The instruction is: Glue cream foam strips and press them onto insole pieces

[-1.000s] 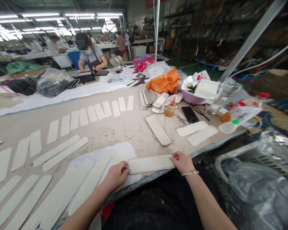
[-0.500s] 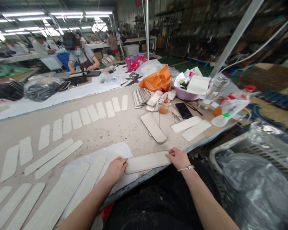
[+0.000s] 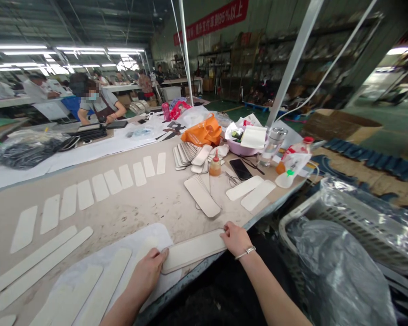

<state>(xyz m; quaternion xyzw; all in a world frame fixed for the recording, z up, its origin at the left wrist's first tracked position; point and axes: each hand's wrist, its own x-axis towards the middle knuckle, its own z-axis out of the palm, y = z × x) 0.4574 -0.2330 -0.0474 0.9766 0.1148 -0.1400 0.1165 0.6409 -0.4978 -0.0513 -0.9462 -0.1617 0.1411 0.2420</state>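
Observation:
A long cream strip with rounded corners lies along the table's front edge, partly over a white sheet. My left hand pinches its left end between thumb and fingers. At the other end, my right hand, with a bracelet on the wrist, grips the corner with closed fingers. Just beyond the strip rests a small fanned stack of similar pieces. Two paler strips lie to the right of that stack. More long pale strips are on the white sheet by my left forearm.
Pale pieces run in a row across the table. Farther back are a glue bottle, a phone, scissors, an orange bag and a lilac basin. A plastic crate stands at right. A co-worker sits opposite.
The camera view has turned to the right and up, so the scene sits farther left and lower. Both hands still hold the same strip by its ends.

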